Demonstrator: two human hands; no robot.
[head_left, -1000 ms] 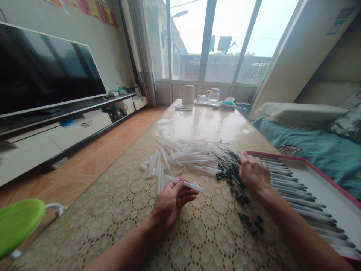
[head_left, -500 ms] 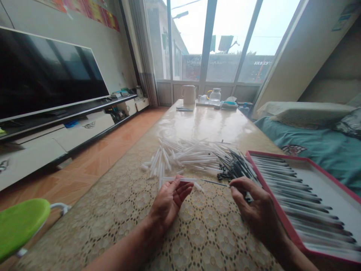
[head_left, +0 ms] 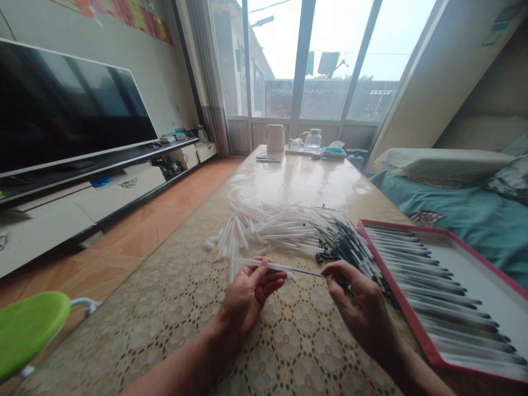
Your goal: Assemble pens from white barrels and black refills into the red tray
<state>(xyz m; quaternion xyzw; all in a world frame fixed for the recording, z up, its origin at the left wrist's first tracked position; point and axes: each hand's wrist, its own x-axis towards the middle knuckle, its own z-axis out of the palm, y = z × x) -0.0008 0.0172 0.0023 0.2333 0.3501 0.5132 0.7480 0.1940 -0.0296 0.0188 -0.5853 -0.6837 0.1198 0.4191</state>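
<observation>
My left hand (head_left: 254,291) pinches a white translucent pen barrel (head_left: 247,262) between thumb and fingers, held nearly level above the table. A thin dark pen refill (head_left: 306,272) is gripped at its right end by my right hand (head_left: 358,302). The refill's tip meets the open right end of the barrel and seems to be just inside it. Behind my hands lies a heap of white pen barrels (head_left: 280,228). To its right is a pile of dark refills (head_left: 348,242), with small black pen parts (head_left: 324,253) beside it.
A red-rimmed box (head_left: 424,335) with a row of black-tipped pens (head_left: 449,291) stands at the right. At the table's far end are a beige jug (head_left: 274,138) and a glass pitcher (head_left: 313,139). A green stool (head_left: 33,330) is at the lower left.
My right hand has moved left with the refill. The gap between refill and barrel has closed, and the refill's tip now meets the barrel's end. My left hand has barely moved.
</observation>
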